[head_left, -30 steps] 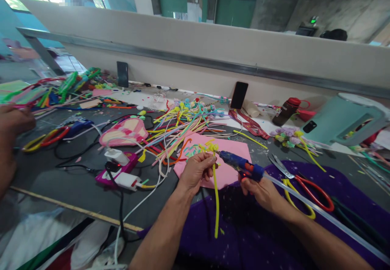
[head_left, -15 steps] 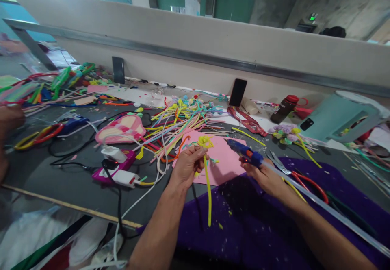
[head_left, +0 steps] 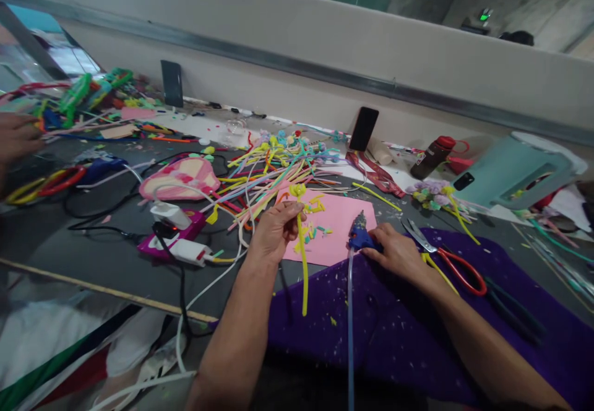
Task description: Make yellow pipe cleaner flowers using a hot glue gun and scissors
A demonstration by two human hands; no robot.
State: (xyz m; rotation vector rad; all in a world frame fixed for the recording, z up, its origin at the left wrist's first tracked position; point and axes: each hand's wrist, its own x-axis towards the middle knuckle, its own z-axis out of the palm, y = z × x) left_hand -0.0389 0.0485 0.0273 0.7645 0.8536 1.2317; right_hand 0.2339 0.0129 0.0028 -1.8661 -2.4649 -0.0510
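I've got the L hand [head_left: 275, 228] at frame ctr, thumb & index pinched on the yellow fuzzy stem [head_left: 304, 268], other fingers curled in. Stem hangs down twd bottom of frame; its knotted yellow head [head_left: 297, 190] sticks up just above the fingertips, over the upper L part of the pink sheet [head_left: 338, 253].

R hand [head_left: 399, 251], R of ctr, has thumb & fingers closed on the blue glue gun [head_left: 359, 236] from its R side. Nozzle pts up the frame; the long clear glue stick [head_left: 351, 324] runs from its back end to the bottom edge. Can't tell if the gun's weight is on the sheet.

Yellow & green bits [head_left: 320, 231] lie on the sheet, btwn the hands. Purple cloth [head_left: 320, 343] fills lower R, w/ scissors [head_left: 464, 268], red & yellow handles, partly on it, and dark-handled pliers [head_left: 515, 312] beside them.

Upper ctr: pile of colored fuzzy stems [head_left: 283, 173]; a phone [head_left: 364, 129] leans upright behind, to its R. Bottle [head_left: 431, 158] & teal kettle [head_left: 515, 173] upper R, flower bunch [head_left: 431, 194] just below the bottle. Magenta pwr strip [head_left: 197, 222] L of ctr, w/ white plugs in. Another person's hand [head_left: 16, 138] at L edge, blurry.
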